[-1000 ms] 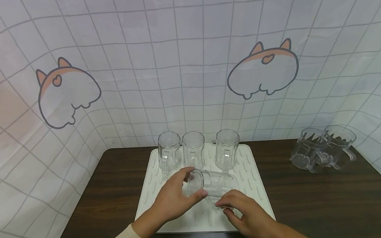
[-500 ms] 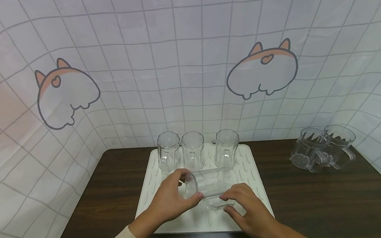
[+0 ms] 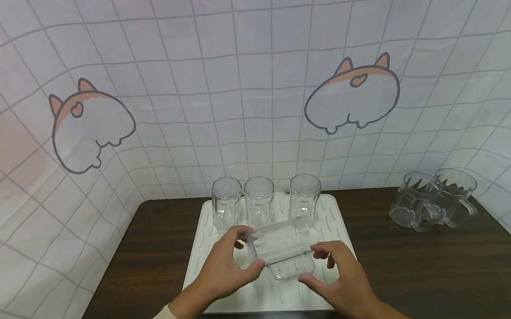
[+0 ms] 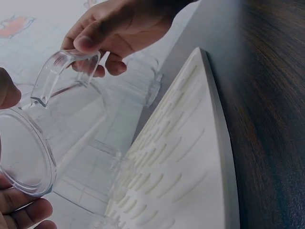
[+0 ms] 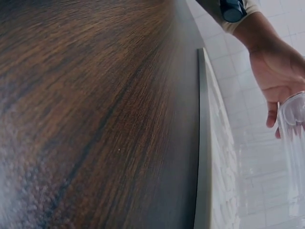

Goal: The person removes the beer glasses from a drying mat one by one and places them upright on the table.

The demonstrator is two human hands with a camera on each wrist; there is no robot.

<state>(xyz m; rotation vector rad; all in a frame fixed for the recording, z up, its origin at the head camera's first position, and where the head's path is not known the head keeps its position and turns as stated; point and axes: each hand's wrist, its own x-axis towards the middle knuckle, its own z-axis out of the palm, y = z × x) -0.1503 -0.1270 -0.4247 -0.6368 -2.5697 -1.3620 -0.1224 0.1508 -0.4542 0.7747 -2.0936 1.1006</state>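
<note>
A clear glass mug (image 3: 280, 243) lies sideways in the air over a white ridged drying mat (image 3: 246, 299), its handle (image 3: 290, 269) facing me. My left hand (image 3: 224, 266) grips the mug's left end, thumb in front and fingers behind. At the handle is my right hand (image 3: 344, 281), with thumb and index finger on either side of its corner. In the left wrist view, the right thumb (image 4: 88, 43) overlaps the handle, and curled fingers show behind it. The right wrist view shows the left hand (image 5: 279, 71) around the mug's end (image 5: 293, 112).
Three clear mugs, the left one (image 3: 227, 202), the middle one (image 3: 259, 200) and the right one (image 3: 304, 198), stand along the mat's back. Two more mugs (image 3: 410, 208) stand at the right of the dark wooden table (image 3: 424, 266). A tiled-print curtain (image 3: 256, 105) hangs behind.
The held mug has tilted, its right end rising a little, and has turned slightly. My left hand has shifted slightly left. My right thumb and index finger have spread wider around the handle.
</note>
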